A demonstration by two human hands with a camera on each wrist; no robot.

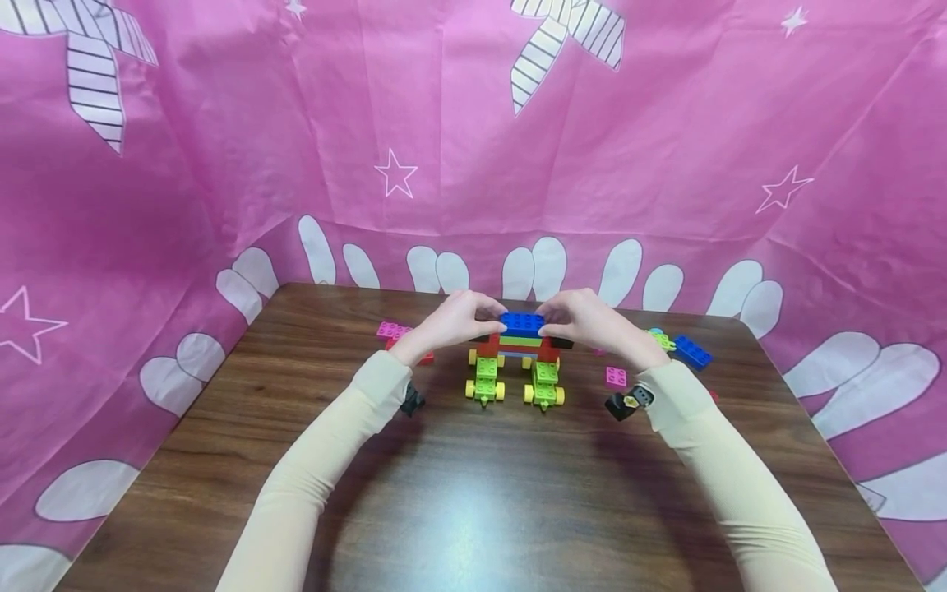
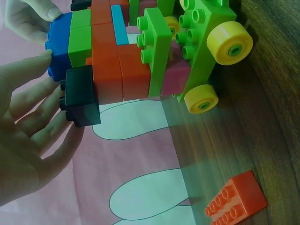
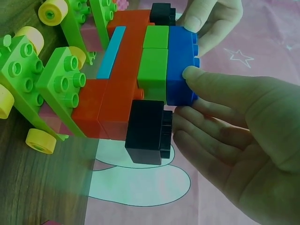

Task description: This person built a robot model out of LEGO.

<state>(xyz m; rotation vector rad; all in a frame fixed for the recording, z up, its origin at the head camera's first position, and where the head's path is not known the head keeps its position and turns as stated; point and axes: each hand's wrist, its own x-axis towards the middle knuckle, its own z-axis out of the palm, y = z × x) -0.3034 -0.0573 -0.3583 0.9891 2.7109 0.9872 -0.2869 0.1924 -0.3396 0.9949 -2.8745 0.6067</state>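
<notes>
From the head view, a blue brick [image 1: 522,323] atop the block model [image 1: 515,362] on the worktop [image 1: 473,493] is pinched by the left hand [image 1: 451,321] and right hand [image 1: 580,319]. At the left wrist, the blue brick [image 2: 60,44] is touched by fingertips [image 2: 40,58]. At the right wrist, the thumb [image 3: 206,79] is pressed against it.

The blue brick [image 1: 521,322] between the two hands is smooth, shiny plastic. The brick car [image 1: 515,362] under it is the same hard plastic, with glossy yellow wheels [image 2: 229,43]. Below the hands, the table [image 1: 459,493] looks like dark wood and shines a bit. Behind the hands hangs a pink cloth [image 1: 473,123], thin and creased.
</notes>
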